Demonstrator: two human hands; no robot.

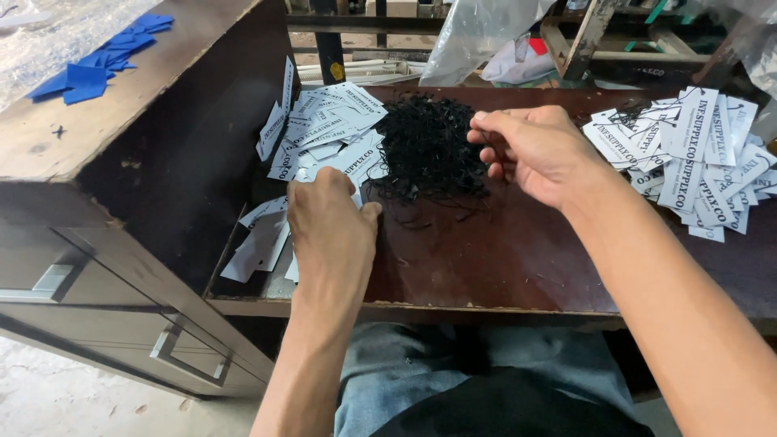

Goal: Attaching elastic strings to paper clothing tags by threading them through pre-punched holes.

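Bare forearms, no sleeves, grey-blue trousers, black cloth on lap

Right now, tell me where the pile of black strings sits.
The pile of black strings lies mid-table between two heaps of white tags, just left of the right hand.

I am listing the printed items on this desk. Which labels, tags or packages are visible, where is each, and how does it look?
Left tags: loose heap of white rectangular card tags with dark print, under the left hand.
Right tags: a like heap at the desk's right end, beyond the right hand.
Blue pieces: small flat blue shapes, on the cabinet top, upper left.
Plastic bag: clear, crumpled, behind the desk.
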